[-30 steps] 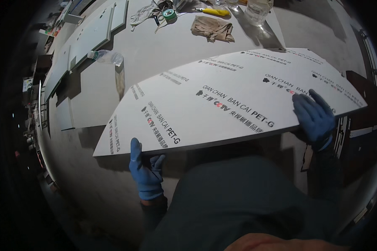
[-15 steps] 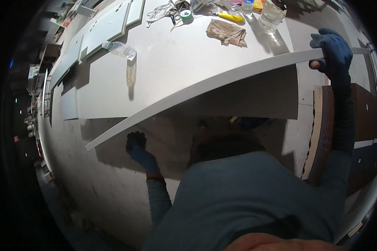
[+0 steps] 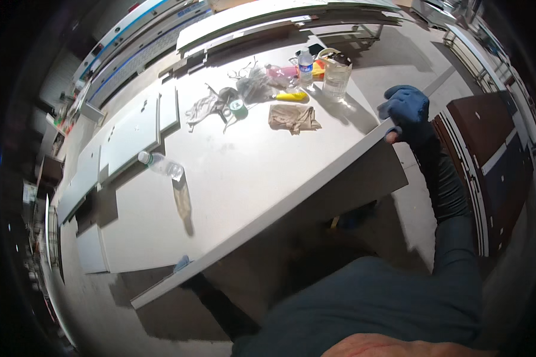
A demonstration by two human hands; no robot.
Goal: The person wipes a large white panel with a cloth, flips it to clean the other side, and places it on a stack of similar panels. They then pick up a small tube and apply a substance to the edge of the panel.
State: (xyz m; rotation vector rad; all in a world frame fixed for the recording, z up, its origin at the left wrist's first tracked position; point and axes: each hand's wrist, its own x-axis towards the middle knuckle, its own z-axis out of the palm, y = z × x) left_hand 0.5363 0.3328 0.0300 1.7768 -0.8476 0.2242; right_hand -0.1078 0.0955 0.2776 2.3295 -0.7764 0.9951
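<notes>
The R hand (image 3: 406, 112), in a blue glove, is at the right of the frame, w/ fingers curled over the upper end of a white panel (image 3: 280, 210); the thumb is on the near side, so the panel is pinched btw. them. Of the L hand (image 3: 183, 262), only the gloved fingertips show past the panel edge, lower left; the rest is hidden, so I cannot tell how tightly it closes. The panel is seen mostly by its narrow edge, diag. from lower left to right of centre, in front of the white tabletop (image 3: 238, 184).

On the tabletop, left of centre, a clear bottle (image 3: 159, 165) lies on its side. Upper centre: a folded brown cloth (image 3: 293, 118), a yellow cutter (image 3: 292, 96) just behind it, a green tape roll (image 3: 238, 108) and, more right, a clear jug (image 3: 336, 78) beside an upright bottle (image 3: 305, 67). Dark brown boards (image 3: 481, 128) stand at far right.
</notes>
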